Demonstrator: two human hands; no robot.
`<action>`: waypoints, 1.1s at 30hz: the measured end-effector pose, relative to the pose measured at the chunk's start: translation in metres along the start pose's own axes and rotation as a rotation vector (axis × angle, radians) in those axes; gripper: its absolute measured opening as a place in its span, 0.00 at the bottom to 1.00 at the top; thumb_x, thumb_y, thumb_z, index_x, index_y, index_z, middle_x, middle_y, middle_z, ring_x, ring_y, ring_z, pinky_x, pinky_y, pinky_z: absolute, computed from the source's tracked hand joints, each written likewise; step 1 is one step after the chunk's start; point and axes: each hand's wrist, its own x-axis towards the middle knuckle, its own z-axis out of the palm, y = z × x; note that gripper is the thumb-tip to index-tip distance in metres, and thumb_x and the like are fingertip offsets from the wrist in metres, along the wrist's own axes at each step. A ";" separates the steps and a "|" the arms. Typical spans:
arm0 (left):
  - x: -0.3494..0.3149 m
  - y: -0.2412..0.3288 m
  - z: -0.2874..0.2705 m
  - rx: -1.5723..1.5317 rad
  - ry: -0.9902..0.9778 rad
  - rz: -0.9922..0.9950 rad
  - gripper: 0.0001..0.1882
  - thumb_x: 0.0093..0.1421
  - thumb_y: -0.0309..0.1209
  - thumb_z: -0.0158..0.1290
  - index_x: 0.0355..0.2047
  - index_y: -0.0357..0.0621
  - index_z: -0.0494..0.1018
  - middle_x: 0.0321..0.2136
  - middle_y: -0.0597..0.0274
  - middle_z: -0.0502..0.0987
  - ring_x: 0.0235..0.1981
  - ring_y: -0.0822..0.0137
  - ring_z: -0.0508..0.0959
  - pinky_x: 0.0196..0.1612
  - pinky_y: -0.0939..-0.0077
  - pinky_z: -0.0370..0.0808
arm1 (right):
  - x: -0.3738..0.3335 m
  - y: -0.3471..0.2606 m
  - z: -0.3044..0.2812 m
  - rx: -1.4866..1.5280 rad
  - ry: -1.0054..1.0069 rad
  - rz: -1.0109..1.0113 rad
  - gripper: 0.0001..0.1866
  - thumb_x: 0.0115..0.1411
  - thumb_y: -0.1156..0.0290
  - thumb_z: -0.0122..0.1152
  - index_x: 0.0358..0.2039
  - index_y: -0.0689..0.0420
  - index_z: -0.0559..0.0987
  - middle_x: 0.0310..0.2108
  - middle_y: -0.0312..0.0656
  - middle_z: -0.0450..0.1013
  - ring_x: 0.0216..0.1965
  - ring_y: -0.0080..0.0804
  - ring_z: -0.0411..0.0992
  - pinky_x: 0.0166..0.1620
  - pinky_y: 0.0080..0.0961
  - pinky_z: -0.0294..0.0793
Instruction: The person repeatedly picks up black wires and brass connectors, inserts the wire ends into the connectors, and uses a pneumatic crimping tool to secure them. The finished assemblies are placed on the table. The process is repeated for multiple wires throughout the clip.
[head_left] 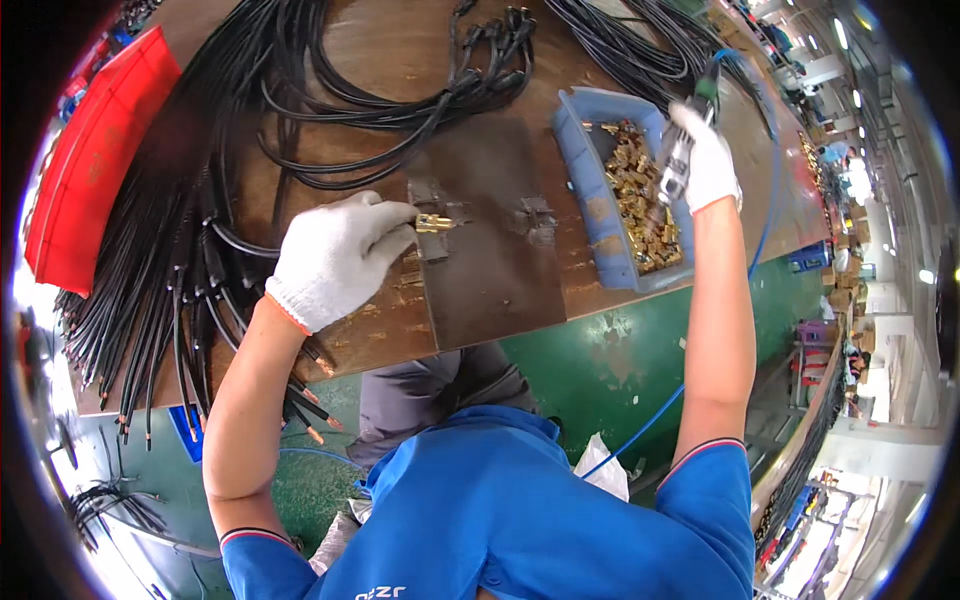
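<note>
My left hand, in a white knit glove, pinches a small brass connector between thumb and fingers. The connector is just above a dark flat board with worn grey tape patches. A black cable runs up to the glove from the left; whether it joins the connector is hidden by the hand. My right hand, also gloved, is wrapped round a silver, black and green air screwdriver, its silver end pointing down. It hangs over the right side of a blue bin holding many brass connectors.
Black cables with bare copper ends cover the table's left side, beside a red bin. Coiled cables lie at the back, more at the far right. A blue air hose trails past my right forearm over the table edge.
</note>
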 end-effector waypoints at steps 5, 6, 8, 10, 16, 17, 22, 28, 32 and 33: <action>0.000 0.002 -0.004 -0.047 0.033 0.077 0.10 0.64 0.31 0.62 0.44 0.42 0.85 0.33 0.48 0.82 0.36 0.44 0.84 0.40 0.55 0.80 | 0.017 0.064 -0.036 -0.381 0.078 -0.015 0.14 0.59 0.64 0.76 0.41 0.55 0.83 0.26 0.34 0.77 0.24 0.27 0.75 0.28 0.29 0.74; 0.003 0.007 -0.006 -0.054 0.028 0.100 0.10 0.64 0.31 0.62 0.43 0.42 0.85 0.32 0.49 0.82 0.36 0.45 0.84 0.40 0.55 0.80 | 0.029 0.085 -0.056 -0.552 0.143 -0.148 0.21 0.57 0.59 0.77 0.45 0.59 0.85 0.32 0.42 0.82 0.33 0.34 0.80 0.40 0.35 0.79; -0.002 0.008 -0.008 -0.028 0.031 0.072 0.09 0.63 0.31 0.62 0.42 0.43 0.86 0.31 0.49 0.82 0.34 0.45 0.84 0.39 0.55 0.80 | 0.015 0.069 -0.034 -0.948 0.192 -0.163 0.28 0.55 0.53 0.77 0.49 0.60 0.85 0.40 0.50 0.85 0.41 0.43 0.83 0.49 0.39 0.79; -0.002 0.012 -0.009 -0.012 0.033 0.064 0.09 0.63 0.32 0.63 0.41 0.43 0.86 0.31 0.49 0.82 0.34 0.46 0.84 0.38 0.56 0.80 | -0.002 0.049 -0.017 -1.254 0.259 -0.214 0.28 0.55 0.49 0.77 0.50 0.55 0.86 0.45 0.54 0.85 0.47 0.52 0.83 0.55 0.44 0.78; 0.005 0.022 -0.007 0.067 0.055 0.044 0.10 0.61 0.32 0.64 0.41 0.44 0.86 0.30 0.50 0.81 0.34 0.46 0.84 0.37 0.55 0.80 | -0.095 0.025 0.074 -0.475 -0.122 -0.584 0.17 0.68 0.60 0.70 0.52 0.55 0.85 0.41 0.40 0.82 0.46 0.35 0.80 0.54 0.33 0.78; 0.005 0.023 -0.006 0.082 0.062 0.047 0.10 0.61 0.32 0.64 0.41 0.45 0.86 0.29 0.50 0.81 0.33 0.46 0.84 0.37 0.55 0.80 | -0.121 0.018 0.094 -0.309 -0.383 -0.270 0.17 0.71 0.61 0.68 0.55 0.57 0.83 0.40 0.37 0.80 0.46 0.26 0.78 0.53 0.26 0.77; 0.006 0.029 -0.004 0.084 0.045 0.020 0.12 0.62 0.33 0.63 0.45 0.45 0.86 0.30 0.50 0.80 0.33 0.45 0.84 0.38 0.54 0.80 | -0.168 0.063 0.153 -0.028 -0.710 -0.151 0.13 0.75 0.70 0.61 0.55 0.63 0.81 0.46 0.38 0.81 0.47 0.19 0.76 0.53 0.22 0.77; 0.000 0.024 0.003 0.086 0.087 0.089 0.10 0.61 0.32 0.64 0.41 0.45 0.83 0.28 0.53 0.78 0.31 0.47 0.82 0.35 0.54 0.78 | -0.170 0.068 0.149 0.060 -0.687 -0.065 0.11 0.75 0.73 0.60 0.53 0.65 0.82 0.41 0.36 0.81 0.43 0.19 0.77 0.48 0.19 0.77; -0.003 0.030 0.010 0.253 0.168 0.187 0.09 0.59 0.33 0.65 0.37 0.46 0.79 0.25 0.59 0.75 0.26 0.51 0.80 0.30 0.55 0.75 | -0.169 0.070 0.144 0.135 -0.680 0.080 0.13 0.75 0.68 0.61 0.52 0.64 0.83 0.35 0.34 0.80 0.30 0.18 0.76 0.34 0.19 0.75; -0.005 0.029 0.012 0.271 0.193 0.185 0.09 0.58 0.33 0.65 0.37 0.46 0.79 0.25 0.60 0.75 0.26 0.52 0.80 0.29 0.55 0.75 | -0.169 0.070 0.149 0.118 -0.659 0.061 0.13 0.75 0.68 0.61 0.52 0.64 0.83 0.35 0.34 0.80 0.28 0.18 0.75 0.33 0.19 0.75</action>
